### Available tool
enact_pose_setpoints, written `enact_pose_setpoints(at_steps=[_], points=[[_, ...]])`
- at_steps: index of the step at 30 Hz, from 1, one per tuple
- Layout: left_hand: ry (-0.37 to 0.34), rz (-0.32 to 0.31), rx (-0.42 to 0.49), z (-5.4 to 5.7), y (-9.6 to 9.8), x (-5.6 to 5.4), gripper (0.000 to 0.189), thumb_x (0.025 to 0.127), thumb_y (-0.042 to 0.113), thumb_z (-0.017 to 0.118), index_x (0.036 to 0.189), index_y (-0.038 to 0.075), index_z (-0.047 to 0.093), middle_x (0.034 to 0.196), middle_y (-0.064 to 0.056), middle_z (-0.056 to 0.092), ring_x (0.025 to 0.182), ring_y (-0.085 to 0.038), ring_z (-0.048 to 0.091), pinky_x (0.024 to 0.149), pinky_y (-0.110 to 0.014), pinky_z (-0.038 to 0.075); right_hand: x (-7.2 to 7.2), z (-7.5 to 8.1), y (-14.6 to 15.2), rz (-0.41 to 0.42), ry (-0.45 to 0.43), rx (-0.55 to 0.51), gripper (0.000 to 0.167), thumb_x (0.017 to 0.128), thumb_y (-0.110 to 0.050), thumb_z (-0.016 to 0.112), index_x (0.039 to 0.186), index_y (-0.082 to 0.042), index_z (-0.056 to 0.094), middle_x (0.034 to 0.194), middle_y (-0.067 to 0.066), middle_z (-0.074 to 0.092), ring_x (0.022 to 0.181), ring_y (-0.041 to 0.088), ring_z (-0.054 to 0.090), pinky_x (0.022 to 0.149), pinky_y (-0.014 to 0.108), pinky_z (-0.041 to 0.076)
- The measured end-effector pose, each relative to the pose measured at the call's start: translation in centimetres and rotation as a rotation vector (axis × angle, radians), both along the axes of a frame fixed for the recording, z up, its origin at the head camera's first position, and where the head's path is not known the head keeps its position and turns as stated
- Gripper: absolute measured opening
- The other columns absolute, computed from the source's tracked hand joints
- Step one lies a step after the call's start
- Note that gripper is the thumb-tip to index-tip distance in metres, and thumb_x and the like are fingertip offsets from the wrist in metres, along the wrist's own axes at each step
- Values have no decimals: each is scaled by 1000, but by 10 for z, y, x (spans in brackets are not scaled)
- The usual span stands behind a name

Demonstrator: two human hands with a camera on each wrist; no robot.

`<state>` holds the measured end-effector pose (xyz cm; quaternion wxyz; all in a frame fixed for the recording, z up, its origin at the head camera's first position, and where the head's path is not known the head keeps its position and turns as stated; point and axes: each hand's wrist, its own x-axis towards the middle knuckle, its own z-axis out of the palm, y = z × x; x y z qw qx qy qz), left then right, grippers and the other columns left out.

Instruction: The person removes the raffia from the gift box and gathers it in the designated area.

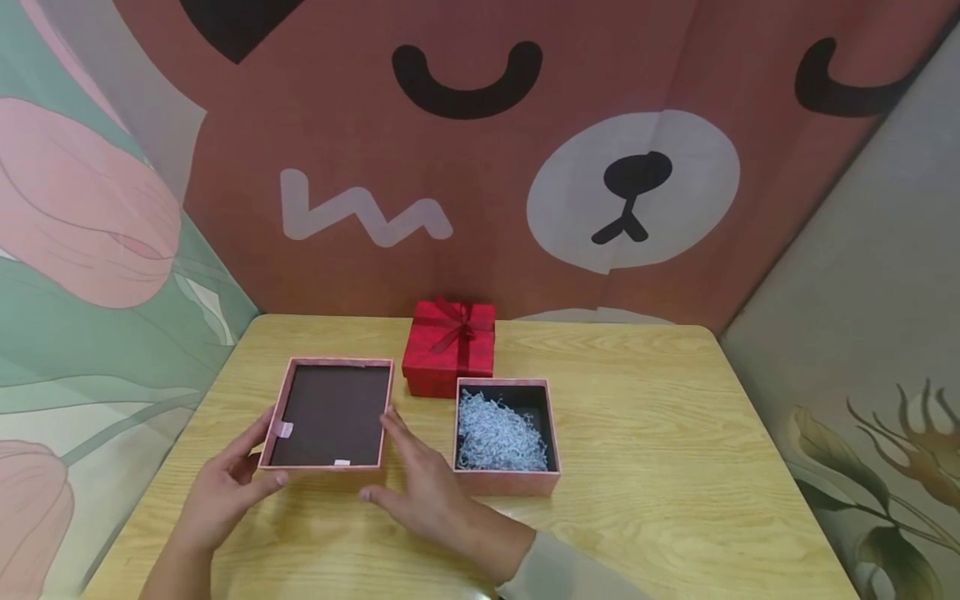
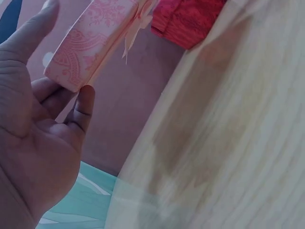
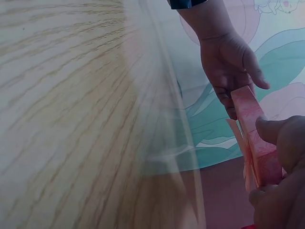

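Observation:
A pink patterned box lid (image 1: pixel 330 417), dark inside, is held with its inside facing up above the left half of the table. My left hand (image 1: pixel 225 487) holds its left side, with fingers bent at the corner; the thumb stands off in front. My right hand (image 1: pixel 431 492) holds the right side, one digit on the wall and another below in the right wrist view. A peach ribbon (image 3: pixel 247 164) hangs from the lid's underside. To the right of the lid stands the pink box base (image 1: pixel 506 483), holding blue shredded paper (image 1: pixel 498 437).
Behind the base, a red gift box (image 1: pixel 438 362) with a dark red bow stands near the back of the wooden table (image 1: pixel 645 442). A bear-printed backdrop (image 1: pixel 360 275) rises behind the table, and printed panels flank both sides.

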<state>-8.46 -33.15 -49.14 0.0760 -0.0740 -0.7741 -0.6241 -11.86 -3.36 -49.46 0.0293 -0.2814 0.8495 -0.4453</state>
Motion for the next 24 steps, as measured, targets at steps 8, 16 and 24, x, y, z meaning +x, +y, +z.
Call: enact_pose_setpoints(at_steps=[8,16,24], points=[[-90,55,-274,-4,-3,-5,97,83,6,88,163,17,35,161,-19,41,118,10,54,96,-4,41,-4,-13,-11,-44,45,-16,82,97,-26,75,164,-14,30,169,-3,25,148,20,40,119,37,37],[-155,101,-399,-11,-10,-18,95,84,29,89,163,20,37,156,-20,48,109,10,57,82,-11,51,-8,-19,-19,-67,18,28,73,102,-24,67,164,-14,30,169,-3,26,147,18,42,119,36,38],[-254,69,-386,-21,-8,-30,99,84,38,88,163,16,34,158,-20,45,123,-40,62,80,-22,58,-15,-22,-24,-100,-69,56,70,102,-19,65,163,-11,32,168,0,30,148,17,41,119,35,37]])
